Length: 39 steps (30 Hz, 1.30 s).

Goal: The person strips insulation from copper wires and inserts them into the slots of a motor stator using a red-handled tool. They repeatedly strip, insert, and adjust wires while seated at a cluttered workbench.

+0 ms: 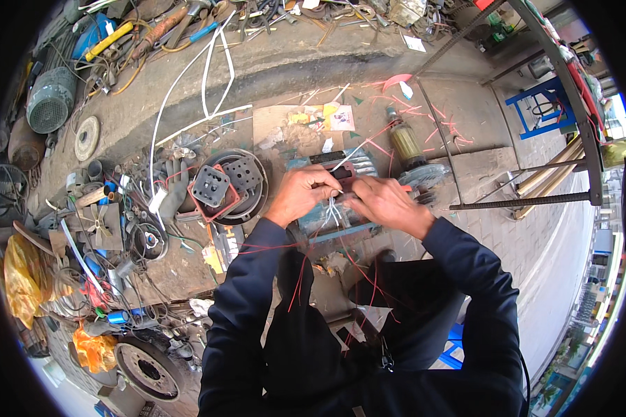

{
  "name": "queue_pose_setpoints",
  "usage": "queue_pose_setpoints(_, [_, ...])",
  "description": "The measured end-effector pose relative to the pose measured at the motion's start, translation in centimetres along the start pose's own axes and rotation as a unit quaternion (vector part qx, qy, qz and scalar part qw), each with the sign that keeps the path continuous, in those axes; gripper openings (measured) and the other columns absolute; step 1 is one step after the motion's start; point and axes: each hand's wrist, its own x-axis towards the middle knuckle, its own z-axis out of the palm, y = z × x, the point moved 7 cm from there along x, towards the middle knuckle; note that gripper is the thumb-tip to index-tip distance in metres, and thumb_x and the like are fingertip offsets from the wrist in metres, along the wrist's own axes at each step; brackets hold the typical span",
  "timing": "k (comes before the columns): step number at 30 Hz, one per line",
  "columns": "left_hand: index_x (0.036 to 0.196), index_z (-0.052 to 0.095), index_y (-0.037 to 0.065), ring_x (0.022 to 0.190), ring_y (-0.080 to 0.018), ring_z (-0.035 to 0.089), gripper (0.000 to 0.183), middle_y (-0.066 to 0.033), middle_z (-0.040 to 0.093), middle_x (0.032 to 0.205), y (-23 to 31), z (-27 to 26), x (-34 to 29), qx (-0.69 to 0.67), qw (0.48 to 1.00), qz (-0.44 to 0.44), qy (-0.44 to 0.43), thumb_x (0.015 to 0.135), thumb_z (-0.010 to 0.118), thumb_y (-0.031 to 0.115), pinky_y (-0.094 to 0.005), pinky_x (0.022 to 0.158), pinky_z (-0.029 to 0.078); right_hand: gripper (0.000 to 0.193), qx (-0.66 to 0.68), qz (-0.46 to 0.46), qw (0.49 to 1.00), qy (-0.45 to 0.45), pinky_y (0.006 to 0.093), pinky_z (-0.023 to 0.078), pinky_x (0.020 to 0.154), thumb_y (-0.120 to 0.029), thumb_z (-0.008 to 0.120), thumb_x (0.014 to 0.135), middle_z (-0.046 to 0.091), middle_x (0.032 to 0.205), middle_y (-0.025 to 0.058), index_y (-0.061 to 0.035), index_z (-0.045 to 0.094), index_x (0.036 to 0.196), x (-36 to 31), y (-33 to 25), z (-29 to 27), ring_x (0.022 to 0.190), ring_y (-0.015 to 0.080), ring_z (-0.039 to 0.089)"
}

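Observation:
In the middle, a worn blue-green electric motor (314, 226) lies in front of my legs, with an open dark terminal box (341, 167) on it. A bunch of thin white wires (332, 213) comes up between my hands. My left hand (299, 194) is closed, thumb and forefinger pinching a white wire end. Close beside it, my right hand (394, 206) is curled with its fingertips at the same wires; its exact grip is partly hidden. A pale thin strand (358, 148) slants up past the box. Thin red wires (374, 278) hang over my trousers.
Left of the motor, a grey plate (211, 185) sits on a red square frame over a round dark part. A yellowish bottle (405, 144) and a grinding disc (426, 176) stand at right. Tools and scrap crowd the back and left. A metal frame (525, 201) borders the right.

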Motion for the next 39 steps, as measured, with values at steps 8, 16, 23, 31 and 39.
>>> queue_pose_setpoints(8, [0.095,0.079,0.008,0.079,-0.0193,0.072,0.012,-0.0046,0.073,0.086,-0.3,0.1,-0.1,-0.02,1.0,-0.012,0.005,0.084,0.083,0.003,-0.0317,0.071,0.055,0.036,0.0,0.023,1.0,-0.013,0.0486,0.051,0.053,-0.032,0.074,0.096,0.065,0.081,0.0179,-0.0015,0.058,0.086,-1.3,-1.0,-0.9,0.064,0.0394,0.065])
queue_pose_setpoints(16, [0.095,0.079,0.007,0.075,-0.0162,0.07,0.012,-0.004,0.073,0.086,-0.4,0.0,-0.2,-0.002,0.999,-0.043,0.021,0.085,0.083,0.004,-0.0308,0.068,0.054,0.036,0.042,0.129,0.99,-0.028,0.054,0.054,0.061,-0.032,0.069,0.101,0.07,0.089,0.0273,0.0023,0.057,0.098,0.2,0.4,1.0,0.075,0.0469,0.068])
queue_pose_setpoints(23, [0.096,0.078,0.003,0.07,-0.0078,0.059,0.009,-0.0011,0.066,0.081,0.2,0.2,-0.3,-0.021,0.998,-0.02,0.06,0.088,0.081,-0.001,-0.0277,0.063,0.048,0.048,0.459,0.443,0.77,-0.01,0.0369,0.052,0.048,-0.043,0.059,0.109,0.058,0.062,0.0079,0.0012,0.058,0.091,-3.8,0.7,3.4,0.053,0.0179,0.065])
queue_pose_setpoints(31, [0.094,0.077,0.005,0.064,-0.0125,0.062,0.01,-0.0051,0.068,0.079,0.1,0.3,-0.3,0.009,0.993,-0.034,0.115,0.086,0.082,0.004,-0.0315,0.059,0.049,0.05,0.476,0.528,0.702,-0.032,0.0358,0.052,0.042,-0.043,0.054,0.11,0.055,0.066,0.0066,0.0007,0.054,0.086,-0.8,1.3,5.2,0.047,0.0183,0.06])
queue_pose_setpoints(39, [0.092,0.076,0.003,0.061,-0.0123,0.06,0.007,-0.0048,0.067,0.078,0.8,0.2,-0.6,0.012,0.992,0.005,0.129,0.086,0.079,0.001,-0.0311,0.057,0.048,0.041,0.597,0.566,0.568,0.044,0.0379,0.052,0.045,-0.047,0.055,0.109,0.05,0.07,0.0006,-0.0115,0.049,0.088,-4.1,0.1,2.3,0.049,0.0159,0.052])
